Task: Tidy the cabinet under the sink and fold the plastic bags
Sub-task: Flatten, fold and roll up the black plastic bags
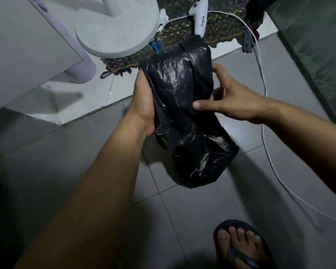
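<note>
Black plastic bag hangs above the floor, left hand gripping its left edge, right hand pinching its right, likely to flatten it for folding.

The black plastic bag hides the fingers of both the left hand and the right hand, and the bottom edge crops the sandalled foot.

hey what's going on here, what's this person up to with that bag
A person standing on a tiled floor holds a crumpled black plastic bag in the air with both hands. The left hand grips its left edge; the right hand pinches its right side, thumb on the front. It looks partly folded, not neat yet. A woven mat and a white cable lie beyond.
</note>
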